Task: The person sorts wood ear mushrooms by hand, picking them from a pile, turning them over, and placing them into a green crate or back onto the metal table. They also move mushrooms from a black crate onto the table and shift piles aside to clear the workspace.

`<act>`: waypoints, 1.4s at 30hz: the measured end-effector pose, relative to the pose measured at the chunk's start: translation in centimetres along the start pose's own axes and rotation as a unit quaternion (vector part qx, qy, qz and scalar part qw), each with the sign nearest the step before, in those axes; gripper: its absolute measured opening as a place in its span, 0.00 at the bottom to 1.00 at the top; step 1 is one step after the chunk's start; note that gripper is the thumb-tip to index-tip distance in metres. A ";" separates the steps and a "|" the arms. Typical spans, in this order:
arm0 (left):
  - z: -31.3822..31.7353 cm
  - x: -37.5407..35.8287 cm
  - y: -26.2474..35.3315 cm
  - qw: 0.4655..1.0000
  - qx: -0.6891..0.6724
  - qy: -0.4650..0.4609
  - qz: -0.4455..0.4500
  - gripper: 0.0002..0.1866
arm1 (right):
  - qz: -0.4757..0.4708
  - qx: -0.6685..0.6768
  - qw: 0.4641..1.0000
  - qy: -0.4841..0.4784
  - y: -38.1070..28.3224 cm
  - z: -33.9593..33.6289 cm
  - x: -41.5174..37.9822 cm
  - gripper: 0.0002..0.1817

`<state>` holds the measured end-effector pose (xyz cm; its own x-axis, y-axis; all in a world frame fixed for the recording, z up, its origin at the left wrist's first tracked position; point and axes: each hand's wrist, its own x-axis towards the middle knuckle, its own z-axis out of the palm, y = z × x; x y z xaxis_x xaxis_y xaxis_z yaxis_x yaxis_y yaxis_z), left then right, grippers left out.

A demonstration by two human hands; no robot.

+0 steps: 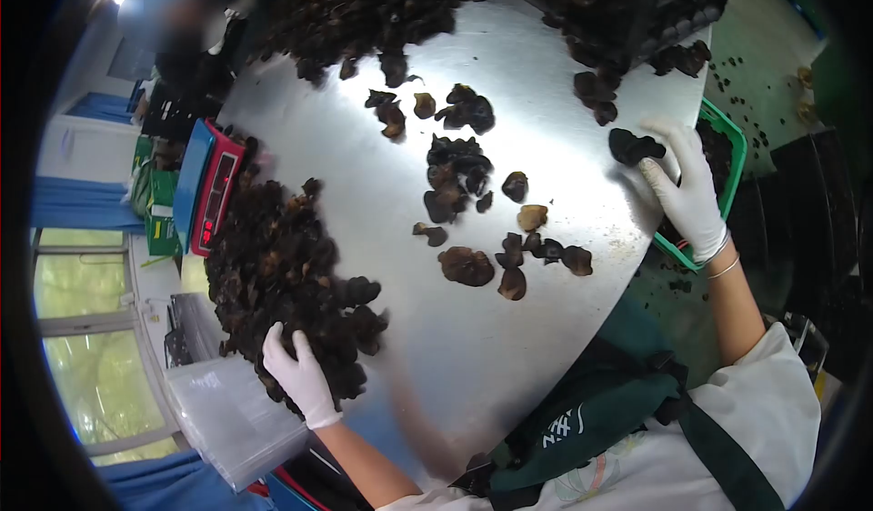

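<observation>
My right hand (687, 188), in a white glove, pinches a dark piece of wood ear mushroom (630, 147) over the right side of the metal table (391, 329). My left hand (298, 375), gloved too, lies against the near edge of a big pile of wood ear mushrooms (273, 265). Its visible fingers are stretched apart, with no piece seen gripped between them; some fingertips are partly hidden. Loose wood ear pieces, such as a brown one (466, 265) and a dark cluster (455, 175), are scattered across the middle of the table.
Beyond the left pile stands a red digital scale (216, 188). Clear plastic bags (232, 420) lie by my left hand. A green basket (738, 161) sits below the table's right edge. More mushrooms (364, 20) heap at the far end, where another person (173, 20) is.
</observation>
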<state>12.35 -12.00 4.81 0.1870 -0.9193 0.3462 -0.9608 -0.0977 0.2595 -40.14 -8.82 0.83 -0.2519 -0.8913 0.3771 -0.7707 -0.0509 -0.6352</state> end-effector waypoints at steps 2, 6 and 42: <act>0.3 -0.1 -0.3 0.993 0.110 0.021 0.041 0.26 | -0.031 -0.108 0.994 -0.006 1.3 0.8 0.6 0.34; 2.1 -3.0 11.8 0.970 -0.199 -0.082 0.113 0.42 | -0.079 -0.077 0.990 -0.087 -0.9 3.8 2.1 0.36; 11.6 0.1 18.0 0.832 -0.499 -0.203 0.129 0.29 | -0.228 -0.037 0.960 -0.156 -10.1 5.5 1.8 0.29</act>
<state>-7.26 -18.29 -0.91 -0.2785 -0.9334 0.2262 -0.2711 0.3023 0.9138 -29.60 -12.33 4.23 0.3004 -0.8764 0.3765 -0.8021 -0.4457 -0.3974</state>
